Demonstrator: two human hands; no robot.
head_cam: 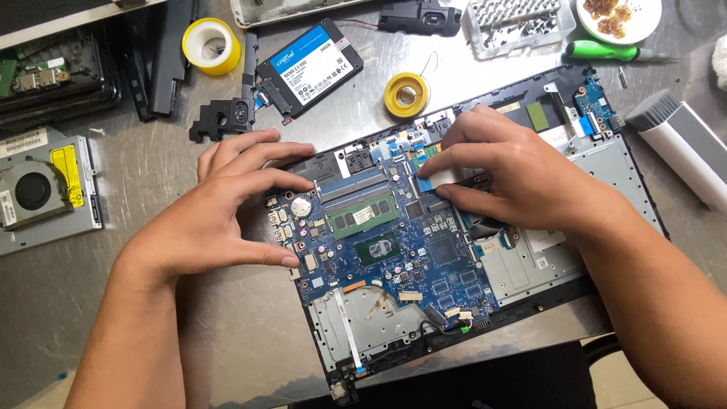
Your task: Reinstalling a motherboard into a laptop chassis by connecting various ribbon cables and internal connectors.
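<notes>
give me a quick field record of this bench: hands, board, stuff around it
left hand: left hand spread on the left edge of the blue laptop motherboard
right hand: right hand fingertips pressing the board's upper middle
board seat: open black laptop base
surface: scratched grey metal table
nearby: black solid-state drive with blue label, two yellow tape rolls, green-handled screwdriver, grey cooling fan

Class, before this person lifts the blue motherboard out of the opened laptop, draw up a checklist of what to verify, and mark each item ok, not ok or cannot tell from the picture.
1. Left hand grips the motherboard edge: ok.
2. Right hand fingers free of the board: not ok, they press its upper part.
3. Memory module removed: not ok, still seated.
4. White ribbon cable near the front unplugged: cannot tell.
5. All screws out: cannot tell.
6. Screwdriver within reach: ok, on the table.
</notes>
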